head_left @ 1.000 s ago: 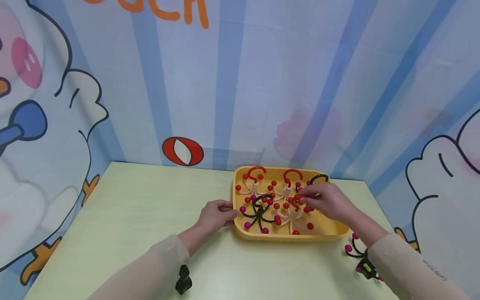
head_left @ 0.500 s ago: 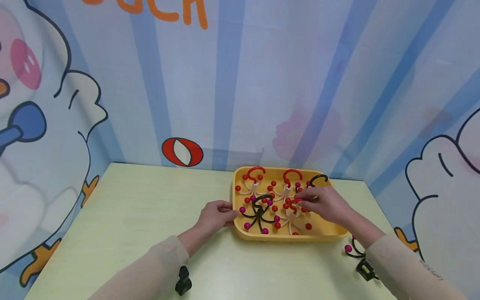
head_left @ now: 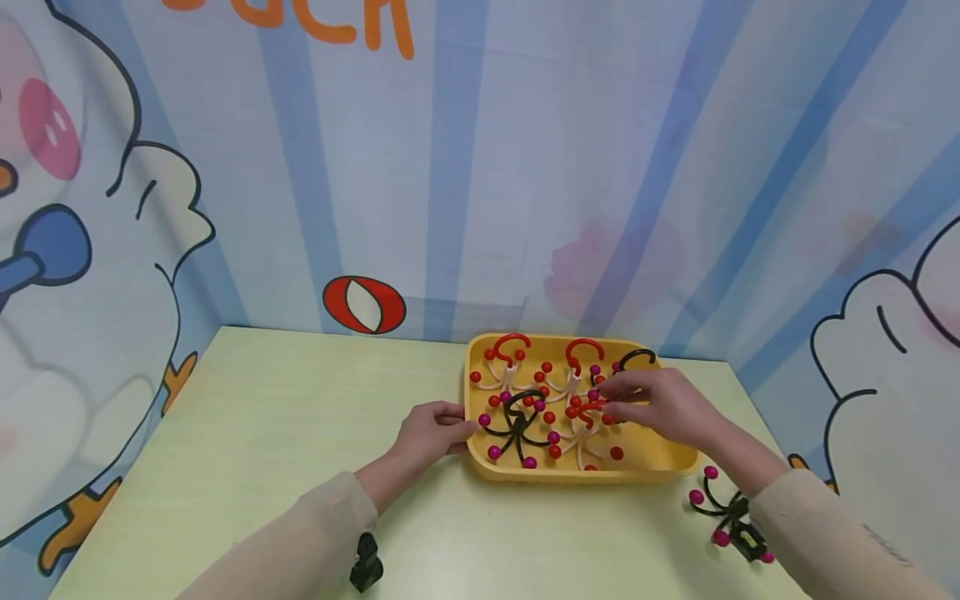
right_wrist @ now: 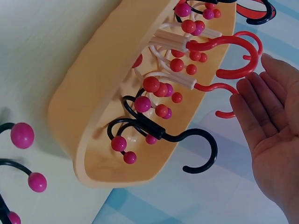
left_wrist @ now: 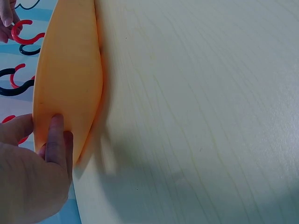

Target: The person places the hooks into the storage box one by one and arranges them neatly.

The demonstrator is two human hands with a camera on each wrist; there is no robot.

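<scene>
My left hand [head_left: 431, 429] rests at the left end of a yellow tray [head_left: 570, 476], its fingers laid against the outer wall in the left wrist view. My right hand [head_left: 667, 407] hovers over the tray's right half with fingers spread apart; the right wrist view has its straight fingers close beside a red hook [right_wrist: 216, 87]. Inside the tray stand several claw-shaped pieces with hooked tops and ball-tipped legs. Pale ones have red hooks and red balls, such as the claw [head_left: 511, 367]. A black claw [head_left: 519, 425] has magenta balls, and another black claw [right_wrist: 152, 128] stands near the tray's end.
A black claw with magenta balls [head_left: 723, 506] lies on the pale wooden table [head_left: 300, 392], by the right forearm. Black wrist devices hang under both sleeves, the left device [head_left: 367, 562] near the table's front. A printed curtain [head_left: 480, 167] closes off the back.
Earlier my right fingers pinched a red hook and tilted it lower in the tray. Now they have let go and drawn slightly right. My left hand stays at the tray.
</scene>
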